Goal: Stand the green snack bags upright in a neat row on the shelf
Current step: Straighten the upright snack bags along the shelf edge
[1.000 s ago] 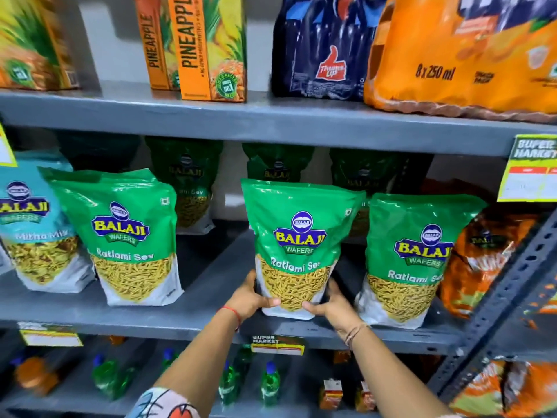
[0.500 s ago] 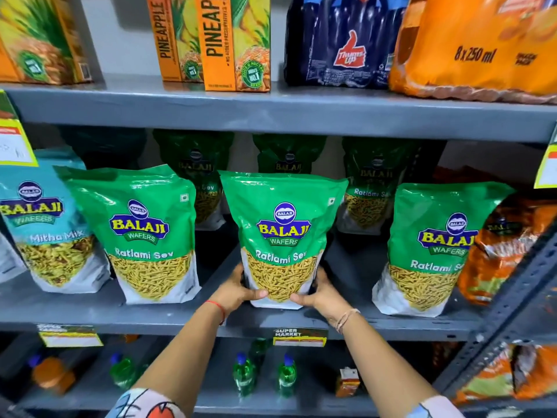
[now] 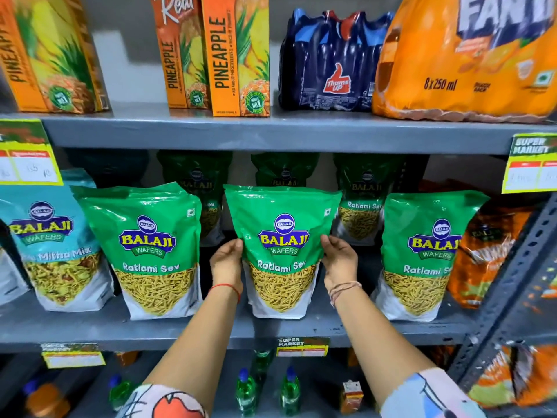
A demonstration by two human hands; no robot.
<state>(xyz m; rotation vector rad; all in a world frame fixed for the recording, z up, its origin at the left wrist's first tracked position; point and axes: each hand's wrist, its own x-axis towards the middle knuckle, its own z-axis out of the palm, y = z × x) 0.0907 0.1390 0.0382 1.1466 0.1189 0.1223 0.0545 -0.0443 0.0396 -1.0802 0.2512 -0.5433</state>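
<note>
Three green Ratlami Sev bags stand upright along the front of the grey middle shelf. The middle green bag is held at mid-height on both sides: my left hand grips its left edge and my right hand grips its right edge. The left green bag and the right green bag stand free on either side. Behind them, in shadow, several more green bags stand in a back row.
A teal Mitha Mix bag stands left of the row and an orange snack bag right of it. Juice cartons and drink packs fill the shelf above. A slotted grey upright borders the right. Bottles sit below.
Both hands slid up from the middle bag's bottom corners to its mid-height sides. The bag shifted left towards the left bag and now stands straighter. The camera view moved closer.
</note>
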